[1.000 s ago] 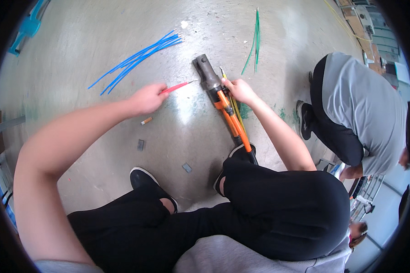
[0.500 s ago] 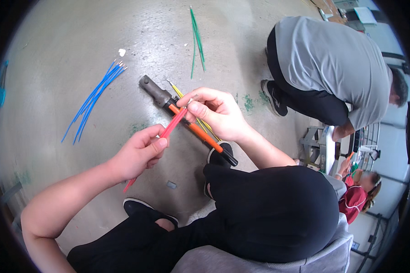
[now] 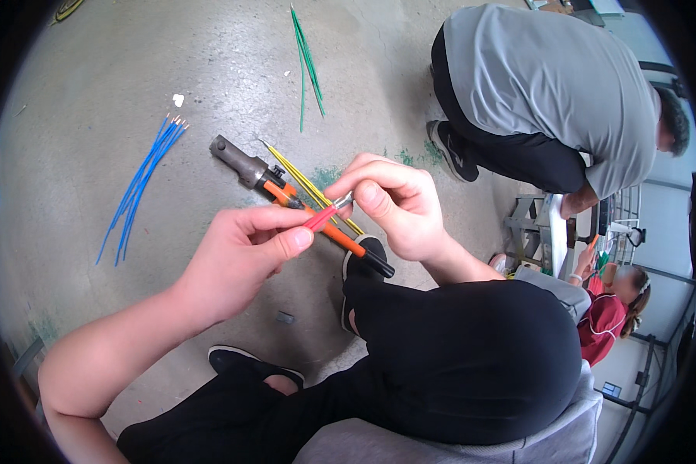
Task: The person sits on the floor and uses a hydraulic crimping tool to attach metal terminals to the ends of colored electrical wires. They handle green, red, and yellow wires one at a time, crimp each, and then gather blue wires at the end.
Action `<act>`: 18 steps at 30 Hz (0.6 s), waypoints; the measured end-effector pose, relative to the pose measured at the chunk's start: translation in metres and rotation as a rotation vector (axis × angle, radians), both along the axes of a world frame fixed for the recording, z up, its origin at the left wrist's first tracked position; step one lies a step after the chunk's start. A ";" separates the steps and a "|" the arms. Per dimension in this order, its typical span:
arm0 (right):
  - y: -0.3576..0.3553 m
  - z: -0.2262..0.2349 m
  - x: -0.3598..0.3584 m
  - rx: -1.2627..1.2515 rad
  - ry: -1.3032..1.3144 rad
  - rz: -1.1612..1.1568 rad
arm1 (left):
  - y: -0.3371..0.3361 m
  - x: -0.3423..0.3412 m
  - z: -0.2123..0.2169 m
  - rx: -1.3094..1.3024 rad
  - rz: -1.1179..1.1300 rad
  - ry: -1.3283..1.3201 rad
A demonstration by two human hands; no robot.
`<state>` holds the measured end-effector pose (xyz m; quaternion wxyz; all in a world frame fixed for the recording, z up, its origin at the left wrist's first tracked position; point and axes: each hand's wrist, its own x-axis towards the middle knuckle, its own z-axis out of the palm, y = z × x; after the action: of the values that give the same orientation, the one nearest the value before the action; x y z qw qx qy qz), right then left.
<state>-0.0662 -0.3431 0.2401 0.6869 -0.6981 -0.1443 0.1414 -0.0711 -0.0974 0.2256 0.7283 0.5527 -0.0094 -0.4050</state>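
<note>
Red wire (image 3: 319, 218) sits between both hands, held above the concrete floor (image 3: 93, 116), in front of the person's knees. Left hand (image 3: 243, 259) pinches the red wire between thumb and index finger, other fingers curled in. Right hand (image 3: 398, 205) pinches a small metal terminal (image 3: 342, 200) at the wire's tip, thumb and fingertips pressed together on it. The two hands are nearly touching at the wire.

Crimping tool (image 3: 286, 193) with orange handles and a grey metal head lies on the floor just under the hands, untouched, its black handle end near a black shoe (image 3: 363, 259). Yellow wires (image 3: 305, 184) lie beside and partly under the tool. Blue wires (image 3: 143, 185) in a loose bundle lie well apart to the left. Green wires (image 3: 305, 62) lie further up the floor. Another person in a grey shirt (image 3: 549, 85) crouches at upper right, hands not visible. A small dark scrap (image 3: 285, 317) lies on the floor near the knees.
</note>
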 end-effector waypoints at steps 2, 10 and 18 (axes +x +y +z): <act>0.001 0.001 -0.004 -0.052 -0.007 -0.057 | -0.001 0.000 0.002 0.015 -0.007 0.058; 0.004 -0.011 -0.006 0.075 0.118 -0.185 | -0.011 -0.007 0.004 0.187 0.035 -0.195; -0.012 -0.022 -0.001 0.300 0.254 -0.304 | -0.010 -0.002 0.003 0.384 -0.101 -0.488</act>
<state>-0.0674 -0.3548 0.2182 0.8089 -0.5786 0.0307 0.0999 -0.0732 -0.1069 0.2288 0.5658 0.7599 -0.1346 -0.2903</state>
